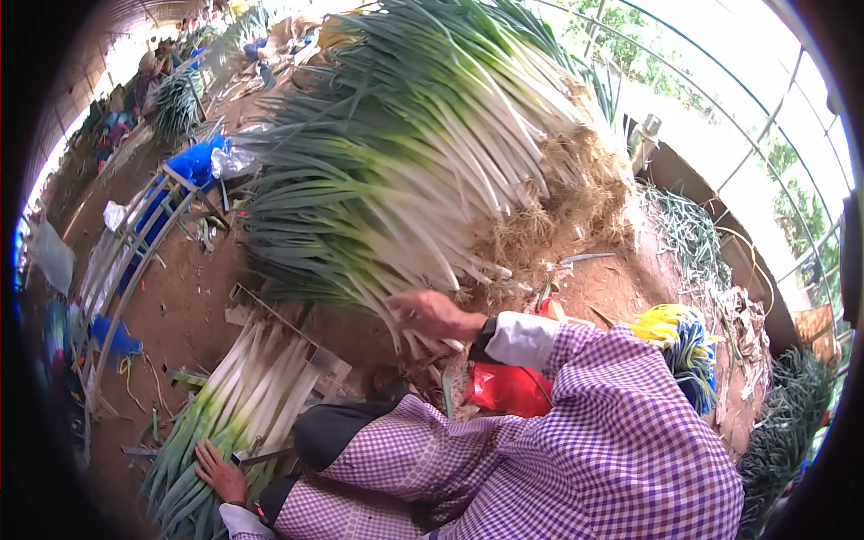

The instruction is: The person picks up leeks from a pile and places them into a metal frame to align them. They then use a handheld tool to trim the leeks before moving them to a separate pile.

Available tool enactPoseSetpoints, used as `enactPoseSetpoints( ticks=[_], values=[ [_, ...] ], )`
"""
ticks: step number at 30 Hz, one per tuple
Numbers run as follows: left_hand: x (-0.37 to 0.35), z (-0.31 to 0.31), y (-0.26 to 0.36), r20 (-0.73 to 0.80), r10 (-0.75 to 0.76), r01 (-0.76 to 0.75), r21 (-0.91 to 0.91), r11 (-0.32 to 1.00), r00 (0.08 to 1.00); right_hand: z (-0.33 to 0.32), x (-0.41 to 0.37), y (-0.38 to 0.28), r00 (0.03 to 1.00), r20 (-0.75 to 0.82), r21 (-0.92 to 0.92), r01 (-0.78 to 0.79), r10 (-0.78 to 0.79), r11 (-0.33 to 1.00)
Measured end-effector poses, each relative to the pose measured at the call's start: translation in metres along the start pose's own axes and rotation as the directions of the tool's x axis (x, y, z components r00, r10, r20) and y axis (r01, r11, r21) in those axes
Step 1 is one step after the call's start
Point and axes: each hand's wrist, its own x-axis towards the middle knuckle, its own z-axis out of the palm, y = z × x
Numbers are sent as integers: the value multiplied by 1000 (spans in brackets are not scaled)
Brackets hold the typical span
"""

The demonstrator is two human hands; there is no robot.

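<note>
A big heap of long green onions (450, 171) fills the middle, white stems and roots toward the right, green leaves toward the left. My right hand (430, 314) is over the white stems at the near edge of this heap. Motion smears its fingers, so I cannot see whether they grip a stem. At the lower left a smaller batch of green onions (247, 387) lies on a low metal frame (328, 360), its leaves toward me. My left hand (219, 472) rests on those leaves, its fingers stretched out and apart.
A red object (508, 389) lies beside my right forearm, and a bundle of yellow and blue strings (679, 346) is further right. A curved metal rack (135, 261) with blue material stands at the left. Loose green leaves (688, 238) lie along the right wall.
</note>
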Motion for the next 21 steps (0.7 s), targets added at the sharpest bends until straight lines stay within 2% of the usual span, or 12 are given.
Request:
enactPoseSetpoints(
  ticks=[1, 3, 4, 5, 7, 8, 9, 10, 12, 15, 18, 21],
  values=[
    [-2, -5, 0, 30, -16, 17, -17, 1000, 999, -9, -4, 31, 997, -19, 297, -64, 73, 953],
    [-7, -23, 3, 71, -48, 51, -49, 997, 996, -37, -7, 73, 982, -23, 804, -92, 186, 587],
    [-10, -31, 7, 82, -61, 67, -66, 996, 995, -59, -1, 86, 974, -17, 952, -53, 227, 300],
    [-11, -38, 11, 95, -75, 83, -84, 993, 993, -77, 6, 105, 952, -157, 944, 67, 261, 323],
    [-13, -42, 13, 86, -79, 88, -106, 990, 993, -122, 17, 116, 866, -372, 736, 56, 334, 675],
    [-12, -41, 9, 65, -71, 78, -108, 991, 995, -151, 18, 97, 821, -460, 452, -113, 339, 885],
    [-12, -41, 6, 44, -63, 68, -110, 992, 997, -179, 18, 75, 782, -544, 109, -294, 305, 950],
    [-9, -42, 5, 20, -81, 84, -171, 982, 996, -199, 19, 67, 754, -613, -236, -458, 235, 857],
    [2, -53, 8, -26, -126, 113, -292, 950, 992, -219, 26, 86, 702, -689, -316, -517, 183, 796],
    [29, -54, 8, -368, 11, -232, -562, 794, 930, -233, 33, 122, 704, -690, -434, -588, 168, 682],
    [37, -105, 39, -383, 68, -338, -702, 628, 921, -236, 38, 116, 742, -646, -537, -609, 179, 584],
    [33, -159, 75, -361, 80, -344, -762, 549, 929, -233, 50, 117, 707, -660, -526, -676, 254, 515]
  ],
)
